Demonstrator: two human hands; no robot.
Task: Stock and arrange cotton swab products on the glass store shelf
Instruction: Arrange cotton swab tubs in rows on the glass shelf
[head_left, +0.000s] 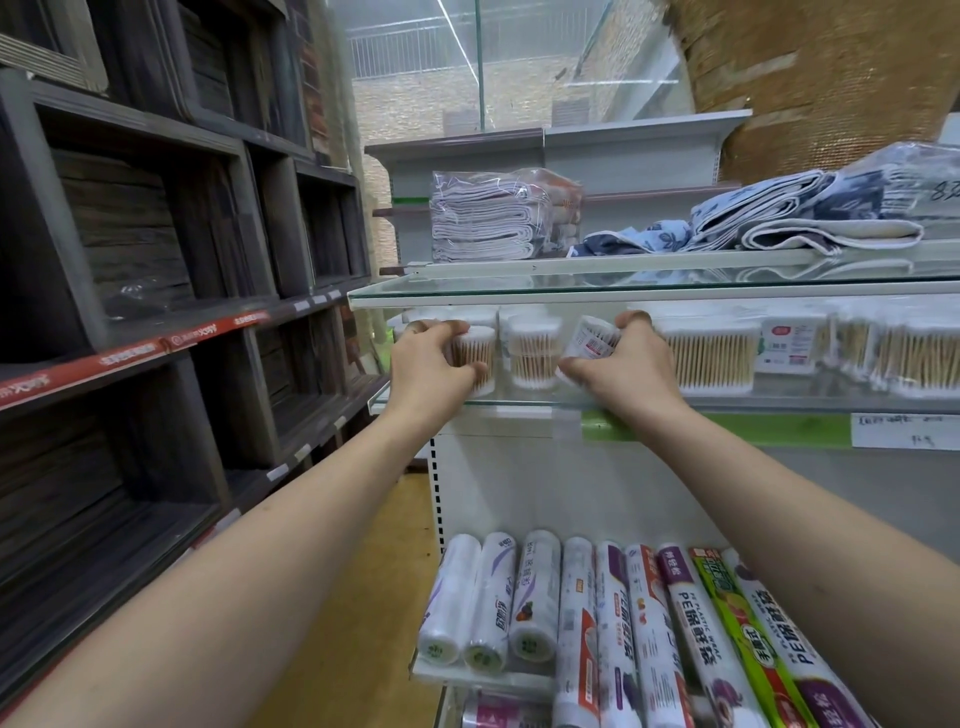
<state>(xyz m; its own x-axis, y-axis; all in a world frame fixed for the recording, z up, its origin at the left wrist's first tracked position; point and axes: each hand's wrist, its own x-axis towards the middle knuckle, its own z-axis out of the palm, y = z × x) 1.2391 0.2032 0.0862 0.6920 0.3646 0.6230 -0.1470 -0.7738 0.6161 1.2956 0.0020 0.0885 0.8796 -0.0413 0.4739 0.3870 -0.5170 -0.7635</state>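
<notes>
Nearest, below the glass shelf (519, 402): glossy rolls of plastic wrap (597, 623), lying side by side, ends toward the camera.

At the shelf's front edge, both arms out. Left hand (431, 364) curled round an upright round tub of cotton swabs (474, 358) at the shelf's left end, thumb below, fingers over the top. Right hand (618, 364) gripping a tilted labelled swab tub (592, 338), long axis leaning left and its top toward the free-standing tub (535, 353) between the hands (probably the slot it belongs beside). Right hand nearer that gap; tilted tub likely needs righting and setting down just right of the middle one.

Further right on the same shelf: flat rectangular swab boxes (711, 358), clear hard plastic, pale wooden sticks showing through.

Above the shelf, further back: folded cloths in film (493, 218), soft and stacked.
</notes>
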